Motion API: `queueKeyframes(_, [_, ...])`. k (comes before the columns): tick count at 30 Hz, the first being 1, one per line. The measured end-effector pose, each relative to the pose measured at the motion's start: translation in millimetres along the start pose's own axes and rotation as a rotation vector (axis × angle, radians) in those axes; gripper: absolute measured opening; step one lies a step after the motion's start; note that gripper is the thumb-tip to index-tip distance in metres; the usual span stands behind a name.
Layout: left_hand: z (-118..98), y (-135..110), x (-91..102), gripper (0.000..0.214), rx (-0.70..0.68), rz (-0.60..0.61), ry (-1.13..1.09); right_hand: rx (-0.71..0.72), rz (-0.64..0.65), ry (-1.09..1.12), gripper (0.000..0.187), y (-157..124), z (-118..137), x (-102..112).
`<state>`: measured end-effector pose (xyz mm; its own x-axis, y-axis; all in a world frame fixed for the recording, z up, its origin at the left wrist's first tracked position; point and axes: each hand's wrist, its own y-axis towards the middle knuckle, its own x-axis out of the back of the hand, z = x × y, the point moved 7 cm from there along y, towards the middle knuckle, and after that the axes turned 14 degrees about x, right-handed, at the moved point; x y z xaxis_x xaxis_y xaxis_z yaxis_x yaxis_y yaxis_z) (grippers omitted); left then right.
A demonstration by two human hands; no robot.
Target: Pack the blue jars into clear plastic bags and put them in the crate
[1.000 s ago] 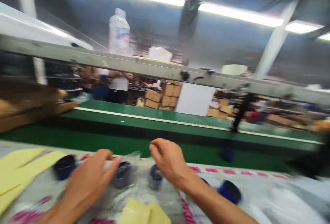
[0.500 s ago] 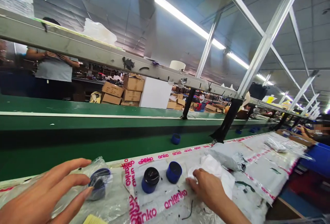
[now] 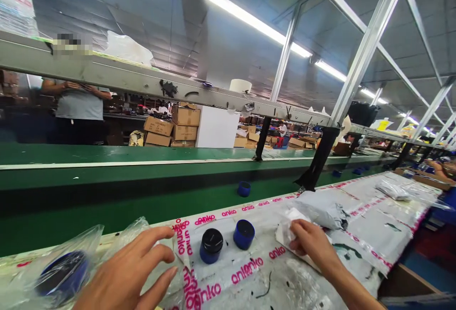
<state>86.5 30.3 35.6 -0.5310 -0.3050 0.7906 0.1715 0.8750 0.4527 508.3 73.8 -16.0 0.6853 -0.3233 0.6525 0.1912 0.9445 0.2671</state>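
My left hand (image 3: 133, 272) lies with fingers spread on a clear plastic bag (image 3: 142, 234) at the bench's near left. A second clear bag with a dark blue round part inside (image 3: 62, 276) sits just left of it. My right hand (image 3: 311, 243) pinches the edge of a small white plastic bag (image 3: 287, 227) on the right. Between the hands stand two small round blue parts, one with a black top (image 3: 211, 246) and one all blue (image 3: 244, 234).
The bench is covered in clear film printed with pink "anko" (image 3: 245, 272). A green conveyor belt (image 3: 142, 196) runs behind it, carrying a blue part (image 3: 244, 188). A grey bag pile (image 3: 324, 208) lies right. A person (image 3: 76, 105) stands beyond, near cardboard boxes (image 3: 173, 129).
The view swung right, then steadied. My right hand moved right and took hold of the white bag's edge. The bagged blue part under my left hand now lies to its left.
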Motion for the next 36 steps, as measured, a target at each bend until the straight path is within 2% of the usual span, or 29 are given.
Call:
queueKeyframes(3, [-22.6,9.1,-8.9,0.019,0.011,0.145,-0.129,0.007,-0.054,0.255,0.027,-3.6,14.8,14.9])
queueKeyframes(6, [-48.6,17.7,-29.9,0.017,0.062,0.302,-0.322,0.062,0.027,0.706,0.025,-13.7,51.6,3.5])
queueKeyframes(8, [-63.4,23.2,-49.9,0.017,0.145,0.399,-0.487,0.084,0.156,0.969,0.024,-22.1,84.2,-17.2])
queueKeyframes(9, [-66.6,25.7,-61.6,0.024,0.225,0.451,-0.567,0.087,0.227,1.041,0.023,-26.1,100.6,-30.1])
queueKeyframes(12, [-54.1,32.6,-80.1,0.078,0.567,0.406,-0.986,0.078,0.432,1.201,0.022,-36.2,149.0,-74.7])
queueKeyframes(14, [-44.3,32.5,-80.0,0.090,0.657,0.410,-1.242,0.091,0.576,1.281,0.027,-42.7,180.6,-104.9])
queueKeyframes(16, [-34.7,29.9,-66.3,0.078,0.616,0.435,-1.388,0.132,0.726,1.315,0.030,-50.6,209.6,-131.5])
queueKeyframes(19, [-3.3,18.0,-34.2,0.055,0.614,0.333,-1.414,0.222,0.867,1.217,0.034,-60.2,239.7,-160.5])
queueKeyframes(22, [40.6,-3.1,-4.3,0.049,0.740,0.135,-1.273,0.331,0.846,1.023,0.050,-60.4,258.3,-178.3])
queueKeyframes(26, [74.5,-30.0,25.8,0.044,0.804,0.066,-1.030,0.478,0.878,0.867,0.041,-67.1,288.7,-204.7])
queueKeyframes(28, [83.6,-39.6,39.2,0.043,0.802,0.059,-0.957,0.468,0.909,0.849,0.037,-73.6,302.8,-220.9])
queueKeyframes(31, [98.8,-53.8,59.5,0.040,0.830,0.016,-0.839,0.374,0.972,0.848,0.041,-83.5,319.8,-245.3])
queueKeyframes(33, [110.1,-66.3,84.3,0.038,0.831,-0.178,-0.636,0.310,1.015,0.868,0.046,-88.3,330.4,-259.9])
queueKeyframes(36, [105.8,-95.3,132.0,0.041,0.709,-0.660,-0.212,0.237,1.019,0.917,0.051,-91.3,346.3,-280.8])
